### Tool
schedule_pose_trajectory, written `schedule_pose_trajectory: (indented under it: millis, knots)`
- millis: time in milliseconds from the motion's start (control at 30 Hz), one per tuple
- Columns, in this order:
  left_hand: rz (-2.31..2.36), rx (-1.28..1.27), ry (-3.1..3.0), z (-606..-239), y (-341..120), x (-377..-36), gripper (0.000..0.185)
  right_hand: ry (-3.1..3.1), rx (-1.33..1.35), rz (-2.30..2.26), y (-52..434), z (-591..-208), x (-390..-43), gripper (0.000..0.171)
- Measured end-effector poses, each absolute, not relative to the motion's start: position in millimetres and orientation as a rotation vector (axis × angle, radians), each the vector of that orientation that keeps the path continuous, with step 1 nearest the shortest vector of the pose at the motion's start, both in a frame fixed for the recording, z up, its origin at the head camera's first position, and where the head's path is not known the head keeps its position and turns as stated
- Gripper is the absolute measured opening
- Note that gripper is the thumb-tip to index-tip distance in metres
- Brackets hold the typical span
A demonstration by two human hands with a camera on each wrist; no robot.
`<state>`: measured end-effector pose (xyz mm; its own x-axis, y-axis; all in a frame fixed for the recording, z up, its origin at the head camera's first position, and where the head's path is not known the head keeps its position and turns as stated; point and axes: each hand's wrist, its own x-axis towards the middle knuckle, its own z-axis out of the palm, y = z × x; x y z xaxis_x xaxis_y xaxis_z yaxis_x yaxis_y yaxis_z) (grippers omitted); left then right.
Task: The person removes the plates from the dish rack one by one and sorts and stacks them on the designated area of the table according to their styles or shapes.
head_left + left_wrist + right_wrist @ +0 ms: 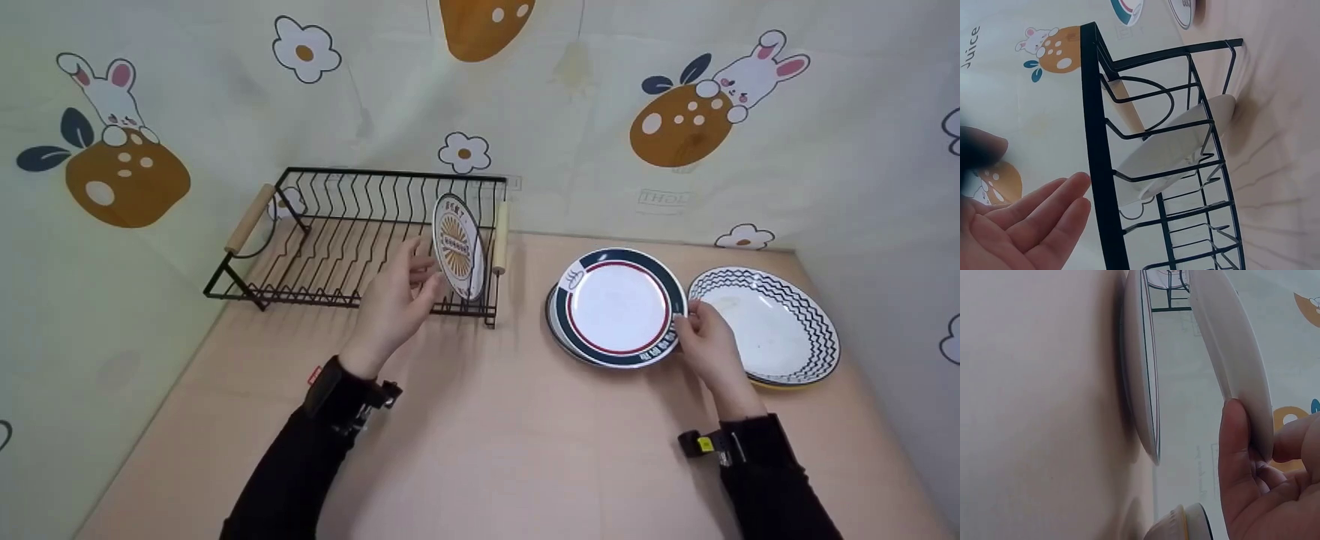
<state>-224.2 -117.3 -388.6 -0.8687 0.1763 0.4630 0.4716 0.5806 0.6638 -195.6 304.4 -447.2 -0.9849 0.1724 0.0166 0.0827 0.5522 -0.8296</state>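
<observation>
A black wire dish rack (390,175) with wooden handles stands at the back left of the table. One small plate with an orange sunburst (457,247) stands upright in its right end. My left hand (420,274) hovers just left of that plate, fingers relaxed and holding nothing; the left wrist view shows the left hand (1027,219) apart from the rack (1098,140) and the plate (1174,152). My right hand (694,322) pinches the near right rim of a navy-and-red-ringed plate (619,307). The right wrist view has this plate (1235,354) tilted up off another plate (1143,382) beneath it.
A zigzag-patterned plate (780,326) lies right of the stack, on top of a yellow dish (780,385). Cartoon-printed walls close in the tan table (487,435) at the back and both sides. The rack's slots left of the standing plate hold nothing.
</observation>
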Motion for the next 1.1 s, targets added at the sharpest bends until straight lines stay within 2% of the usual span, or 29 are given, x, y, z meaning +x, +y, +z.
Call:
schedule_pose_trajectory:
  millis: [367, 1100]
  knots:
    - [-1.148, -0.481, -2.519, -391, -119, -236, 0.058, -2.718, -0.225, 1.351, 307, -455, -198, 0.039]
    - [-1.134, -0.426, -2.629, -391, -117, -253, 0.061, -2.752, -0.266, 1.327, 307, -464, -201, 0.039]
